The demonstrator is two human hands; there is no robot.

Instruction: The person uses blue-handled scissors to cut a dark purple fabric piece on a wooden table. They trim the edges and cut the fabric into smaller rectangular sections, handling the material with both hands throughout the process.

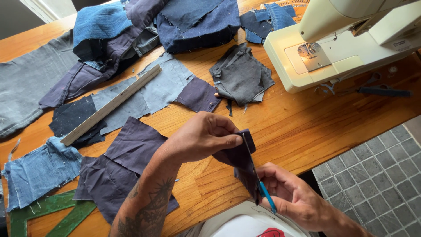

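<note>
1. Wooden ruler (109, 105): lies diagonally across the grey denim patches (144, 94) on the table (298, 127), apart from both hands.
2. Left hand (199, 138): fingers pressed together, pinching the dark fabric piece (239, 160) at its upper edge, which keeps it taut above the table edge.
3. Right hand (291, 195): fingers closed around the blue-handled tool (265, 195), its blade set along the fabric.
4. Sewing machine (346, 39): stands at far right, untouched.

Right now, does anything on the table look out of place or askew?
Nothing damaged. The wooden ruler lies slantwise across overlapping grey patches, and thread scraps litter the wood beside the sewing machine.
</note>
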